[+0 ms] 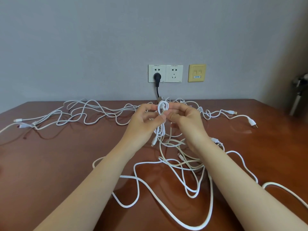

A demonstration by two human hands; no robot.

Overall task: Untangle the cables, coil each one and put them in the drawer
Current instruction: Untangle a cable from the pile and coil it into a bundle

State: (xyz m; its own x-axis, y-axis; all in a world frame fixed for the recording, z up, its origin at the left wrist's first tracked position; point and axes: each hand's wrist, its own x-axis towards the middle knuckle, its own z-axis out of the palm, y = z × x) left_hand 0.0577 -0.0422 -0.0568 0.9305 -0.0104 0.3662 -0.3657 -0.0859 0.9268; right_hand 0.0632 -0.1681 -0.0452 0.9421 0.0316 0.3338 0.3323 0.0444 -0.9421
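- left grip [146,117] pinching small white cable coil [163,106] at its waist, holding it above worktop [66,160]
- right grip [185,120] pinching same coil from other side, fingers curling
- coil's loose ends hanging down between the wrists
- tangled white cables [183,165] lying on worktop under the arms
- more cables [86,112] sprawling along far edge
- black plug [156,77] sitting in wall socket [152,70]

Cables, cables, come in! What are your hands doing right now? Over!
Hands: left hand and right hand both pinching white cable loop above table. Underneath and far left, other white cables tangled. No drawer in view.
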